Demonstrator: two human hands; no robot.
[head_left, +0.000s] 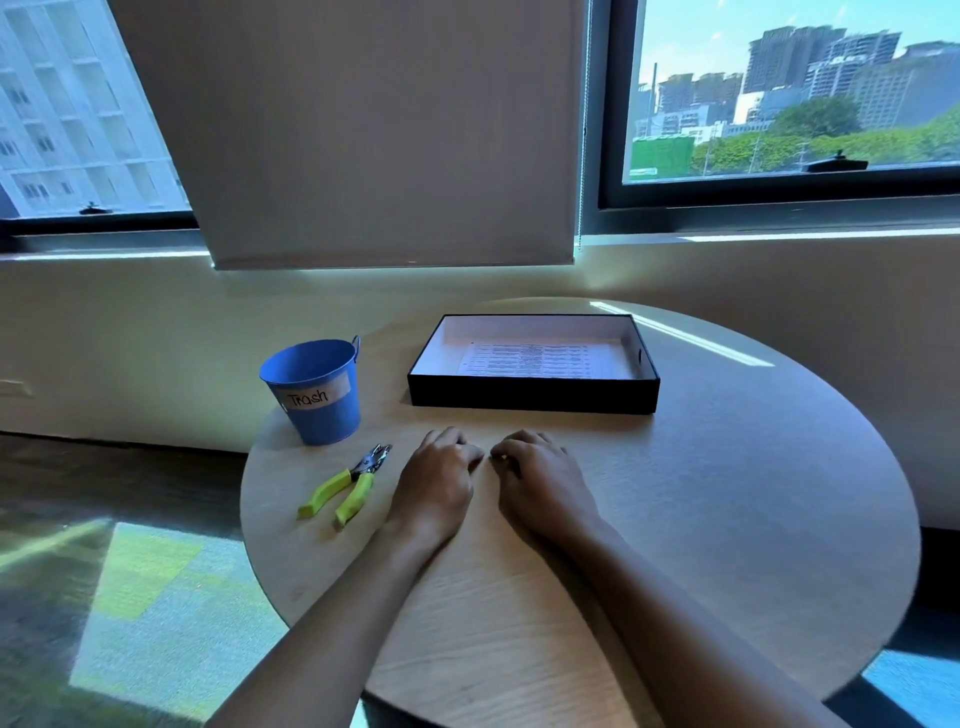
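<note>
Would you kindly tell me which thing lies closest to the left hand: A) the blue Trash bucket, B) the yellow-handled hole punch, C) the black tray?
B: the hole punch lies just beside the left hand, untouched, while the bucket and tray sit farther back.

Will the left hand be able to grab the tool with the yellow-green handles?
Probably yes: the left hand holds nothing, and the tool lies just beside it on the table with nothing between.

Round wooden tabletop (727, 493).
On it: blue bucket (317, 410), green-handled pliers (343, 488), perhaps a hole punch, and black tray (535, 397).
</note>
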